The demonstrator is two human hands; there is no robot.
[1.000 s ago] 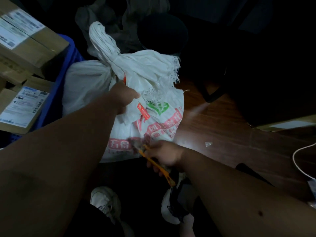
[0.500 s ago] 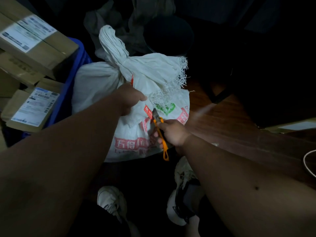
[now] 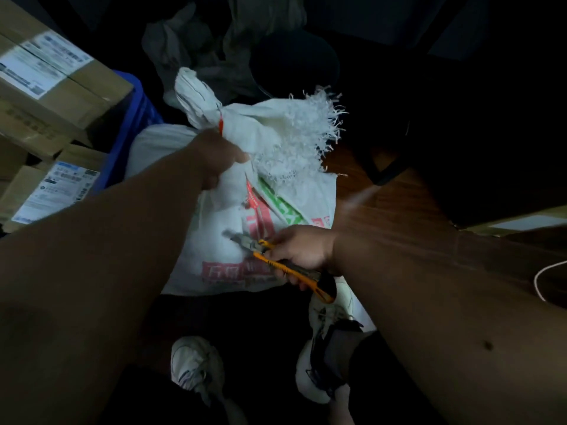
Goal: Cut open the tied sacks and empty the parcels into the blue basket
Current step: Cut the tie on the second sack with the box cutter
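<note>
Room: dim, wood floor (image 3: 399,216), sack standing on it.
Sack (image 3: 214,240): white woven, neck tied w/ red tie (image 3: 221,125).
Blue basket (image 3: 138,118): left of sack, boxes (image 3: 61,87) inside.
Left hand (image 3: 219,157): clamped on sack neck.
Right hand (image 3: 302,248): closed round orange cutter (image 3: 288,265), blade near sack side.
Risk: blade may slip twd left arm or nick parcels; cloth slack.

2 white shoes (image 3: 196,368) on dark floor; white cable (image 3: 544,273) at right; wooden floorboards (image 3: 399,216).
</note>
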